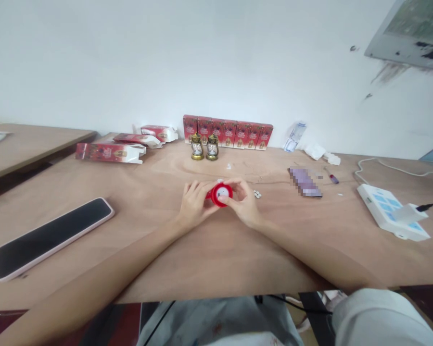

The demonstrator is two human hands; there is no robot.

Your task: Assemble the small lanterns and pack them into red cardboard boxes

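Both my hands hold a small red lantern (222, 194) over the middle of the table, its round underside with a white disc turned towards me. My left hand (195, 204) wraps its fingers round the lantern's body from the left. My right hand (244, 202) grips the red rim from the right, with the thumb pressed on the white disc. Several small round silvery-white pieces (257, 194) lie just right of my right hand. Two gold lanterns (197, 148) stand upright side by side beyond my hands. The lantern's body is mostly hidden by my fingers.
A row of red boxes (231, 133) stands by the wall. Opened red boxes (108, 153) lie at the back left. A phone (52, 238) lies on the left. On the right are a purple packet (305, 181), a small screwdriver (332, 177), crumpled tissue (314, 151) and a power strip (382, 206).
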